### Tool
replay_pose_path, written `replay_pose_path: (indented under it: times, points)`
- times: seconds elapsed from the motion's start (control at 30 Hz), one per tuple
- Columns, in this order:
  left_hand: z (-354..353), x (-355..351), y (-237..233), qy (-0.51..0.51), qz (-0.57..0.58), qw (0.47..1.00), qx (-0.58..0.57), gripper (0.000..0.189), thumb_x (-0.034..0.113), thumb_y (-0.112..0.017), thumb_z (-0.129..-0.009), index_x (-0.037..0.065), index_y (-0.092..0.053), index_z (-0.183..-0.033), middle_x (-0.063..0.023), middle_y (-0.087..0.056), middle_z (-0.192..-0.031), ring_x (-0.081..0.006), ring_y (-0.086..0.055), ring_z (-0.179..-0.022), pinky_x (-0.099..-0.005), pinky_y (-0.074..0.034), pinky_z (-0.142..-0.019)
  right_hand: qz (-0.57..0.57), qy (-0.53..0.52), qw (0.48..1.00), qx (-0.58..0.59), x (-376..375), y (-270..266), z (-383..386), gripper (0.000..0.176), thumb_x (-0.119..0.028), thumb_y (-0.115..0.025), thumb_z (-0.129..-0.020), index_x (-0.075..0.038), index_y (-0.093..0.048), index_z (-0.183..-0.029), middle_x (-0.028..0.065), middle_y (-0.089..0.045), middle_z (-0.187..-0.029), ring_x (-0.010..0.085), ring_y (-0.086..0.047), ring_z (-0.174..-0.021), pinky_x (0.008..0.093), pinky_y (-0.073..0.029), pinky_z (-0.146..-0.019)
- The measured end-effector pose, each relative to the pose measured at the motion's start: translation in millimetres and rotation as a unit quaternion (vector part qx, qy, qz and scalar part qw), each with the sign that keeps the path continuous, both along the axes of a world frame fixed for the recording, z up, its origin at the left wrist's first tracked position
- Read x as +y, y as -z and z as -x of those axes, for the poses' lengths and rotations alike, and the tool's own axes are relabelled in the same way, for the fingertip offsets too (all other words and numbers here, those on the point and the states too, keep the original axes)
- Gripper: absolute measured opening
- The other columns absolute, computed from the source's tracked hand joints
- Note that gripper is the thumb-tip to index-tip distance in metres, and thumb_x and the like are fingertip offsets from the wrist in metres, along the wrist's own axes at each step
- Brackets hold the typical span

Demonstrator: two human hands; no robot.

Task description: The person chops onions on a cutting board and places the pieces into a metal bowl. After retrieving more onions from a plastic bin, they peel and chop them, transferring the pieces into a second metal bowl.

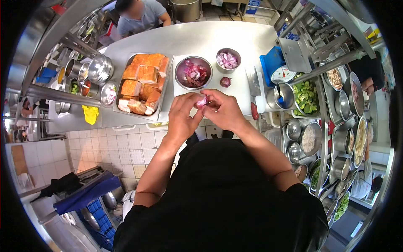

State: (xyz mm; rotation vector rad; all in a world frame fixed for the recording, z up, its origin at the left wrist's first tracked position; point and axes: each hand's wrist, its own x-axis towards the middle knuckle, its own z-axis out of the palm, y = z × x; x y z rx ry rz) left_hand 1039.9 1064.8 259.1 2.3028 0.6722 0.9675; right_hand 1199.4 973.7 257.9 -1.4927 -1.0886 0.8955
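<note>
Between my two hands is a small purple-pink shallot, gripped by the fingers of both. My left hand has its fingers curled around one side, and my right hand pinches the other. Just beyond them stands a steel bowl with purple skins and pieces in it. A smaller steel bowl to its right holds pale purple shallot pieces. One unpeeled shallot lies on the white cutting board. The palms and part of the held shallot are hidden.
At the left sits a metal tray of browned pork chunks. A cleaver and a red-handled knife lie right, near a scale and chopped greens. A yellow cloth lies far left. Across the table is another person.
</note>
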Motion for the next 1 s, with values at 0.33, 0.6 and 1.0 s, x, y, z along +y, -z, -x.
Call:
replay_pose_path:
  times: [0.33, 0.6, 1.0]
  points:
    - [-3.1, -8.9, -1.9, 0.006, -0.035, 0.999, -0.005, 0.04, 0.001, -0.085, -0.075, 0.008, -0.075, -0.112, -0.0102, -0.074, -0.113, -0.033, -0.068, -0.103, -0.0422, -0.055, -0.089, -0.038, -0.038, 0.996, 0.066, -8.4, 9.9, -7.4, 0.048, 0.009, -0.064, -0.09, 0.004, -0.06, -0.137, 0.0085, -0.076, -0.115, 0.0111, -0.072, -0.104, 0.0288, -0.058, -0.092]
    - [-5.4, -11.1, 3.3, -0.004, -0.032, 0.999, -0.008, 0.04, 0.001, -0.087, -0.073, 0.007, -0.075, -0.111, -0.0106, -0.074, -0.113, -0.0323, -0.068, -0.104, -0.0429, -0.056, -0.089, -0.061, -0.042, 0.993, 0.09, -9.6, 17.5, -9.6, 0.053, 0.011, -0.06, -0.089, 0.003, -0.06, -0.141, 0.0085, -0.075, -0.116, 0.0111, -0.071, -0.105, 0.0288, -0.058, -0.092]
    - [-8.1, -14.2, 11.5, -0.016, -0.032, 0.999, 0.013, 0.037, -0.001, -0.082, -0.074, 0.006, -0.075, -0.11, -0.0104, -0.071, -0.113, -0.0329, -0.067, -0.103, -0.0428, -0.057, -0.089, -0.065, -0.002, 0.998, 0.018, -6.4, 32.4, -6.2, 0.044, 0.002, -0.066, -0.092, 0.004, -0.063, -0.136, 0.0114, -0.08, -0.101, 0.0133, -0.077, -0.088, 0.0293, -0.06, -0.08]
